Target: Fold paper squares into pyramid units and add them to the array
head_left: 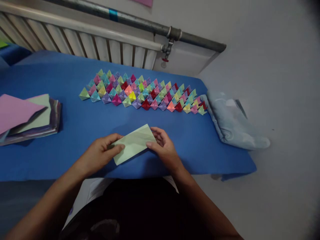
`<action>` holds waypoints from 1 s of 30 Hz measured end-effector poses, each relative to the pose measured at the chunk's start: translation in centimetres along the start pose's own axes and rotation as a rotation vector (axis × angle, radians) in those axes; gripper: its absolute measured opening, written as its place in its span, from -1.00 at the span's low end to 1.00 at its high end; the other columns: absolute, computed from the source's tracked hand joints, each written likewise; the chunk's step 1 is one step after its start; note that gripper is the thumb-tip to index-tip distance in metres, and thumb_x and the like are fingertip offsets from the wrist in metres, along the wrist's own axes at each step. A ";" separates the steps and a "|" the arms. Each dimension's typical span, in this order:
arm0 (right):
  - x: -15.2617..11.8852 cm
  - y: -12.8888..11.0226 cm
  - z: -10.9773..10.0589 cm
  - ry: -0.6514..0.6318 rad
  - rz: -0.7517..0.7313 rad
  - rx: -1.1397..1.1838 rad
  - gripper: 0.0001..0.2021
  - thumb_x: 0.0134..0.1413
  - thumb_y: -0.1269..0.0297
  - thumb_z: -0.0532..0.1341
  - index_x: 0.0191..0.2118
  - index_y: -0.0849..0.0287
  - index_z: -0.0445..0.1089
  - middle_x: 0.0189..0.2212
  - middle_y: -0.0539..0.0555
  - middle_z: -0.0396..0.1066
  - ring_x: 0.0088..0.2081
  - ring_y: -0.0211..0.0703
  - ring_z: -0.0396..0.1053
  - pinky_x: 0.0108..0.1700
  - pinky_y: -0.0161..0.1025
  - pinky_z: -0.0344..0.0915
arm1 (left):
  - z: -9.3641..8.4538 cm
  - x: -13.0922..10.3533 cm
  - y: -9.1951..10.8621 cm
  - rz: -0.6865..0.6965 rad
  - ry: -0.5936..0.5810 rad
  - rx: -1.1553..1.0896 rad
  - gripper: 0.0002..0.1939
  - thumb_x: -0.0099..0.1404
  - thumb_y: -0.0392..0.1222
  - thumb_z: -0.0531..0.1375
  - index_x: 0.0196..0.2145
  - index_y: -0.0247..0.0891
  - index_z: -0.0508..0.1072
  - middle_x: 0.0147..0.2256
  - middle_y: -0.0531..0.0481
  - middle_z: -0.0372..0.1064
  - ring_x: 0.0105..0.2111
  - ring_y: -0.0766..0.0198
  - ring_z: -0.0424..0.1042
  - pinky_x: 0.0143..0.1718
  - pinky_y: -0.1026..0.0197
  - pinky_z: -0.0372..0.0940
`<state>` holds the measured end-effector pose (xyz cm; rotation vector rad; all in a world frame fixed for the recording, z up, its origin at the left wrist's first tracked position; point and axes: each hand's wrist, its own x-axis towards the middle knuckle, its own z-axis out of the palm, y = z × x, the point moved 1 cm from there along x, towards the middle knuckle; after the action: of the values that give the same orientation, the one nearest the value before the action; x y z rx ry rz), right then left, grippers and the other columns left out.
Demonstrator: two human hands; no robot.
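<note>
A pale green sheet of paper (133, 143), oblong and apparently folded, is held tilted above the front part of the blue-covered table (75, 140). My left hand (101, 153) pinches its left end, thumb on top and fingers behind. At the right end my right hand (163, 146) grips the paper between its thumb and the fingers, which are partly hidden behind it. Beyond my hands, several rows of small folded paper boats (137, 102) stand close together in many colours.
On the left lies a stack of coloured paper (53, 116) with a pink sheet (20, 111) on top. A folded grey-blue cloth (227, 120) hangs over the table's right end. Behind the table are a white radiator (92, 46) and a metal pipe (140, 24) with a red-handled valve (165, 60).
</note>
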<state>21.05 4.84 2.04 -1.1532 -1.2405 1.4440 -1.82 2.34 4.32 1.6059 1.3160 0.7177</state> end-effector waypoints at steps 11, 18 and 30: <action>-1.6 0.9 -0.5 0.099 0.065 -0.266 -0.73 0.03 0.28 0.19 -0.09 0.05 0.37 -0.60 -0.20 0.11 -0.65 -0.38 0.11 -0.57 -0.37 0.08 | 2.3 0.7 -1.5 0.402 0.499 0.591 -0.76 0.35 -0.14 0.15 -0.07 -0.22 0.45 -0.15 -0.14 0.48 -0.11 0.02 0.45 -0.06 -0.05 0.33; -2.8 0.8 -0.1 -0.050 0.204 -0.261 -0.88 0.11 0.23 0.17 -0.23 0.08 0.36 -0.65 -0.19 0.22 -0.68 -0.36 0.18 -0.61 -0.39 0.10 | 6.5 -0.7 -1.5 0.655 0.237 0.716 -0.82 0.40 -0.27 0.10 -0.14 -0.25 0.49 -0.16 -0.13 0.51 -0.16 0.09 0.44 -0.10 0.01 0.25; -3.8 1.6 -2.3 -0.228 -0.546 -0.996 -0.70 0.17 0.44 0.16 -0.01 0.07 0.44 0.03 0.18 0.37 0.04 0.00 0.32 0.07 0.03 0.31 | 5.2 -1.9 -2.5 0.607 0.211 0.754 -0.83 0.40 -0.30 0.11 -0.15 -0.17 0.49 -0.12 -0.05 0.55 -0.14 0.12 0.50 -0.01 -0.01 0.21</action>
<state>23.95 1.35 0.71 -1.1046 -2.3437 0.5118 1.12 -0.92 0.04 2.6681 1.3321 0.8078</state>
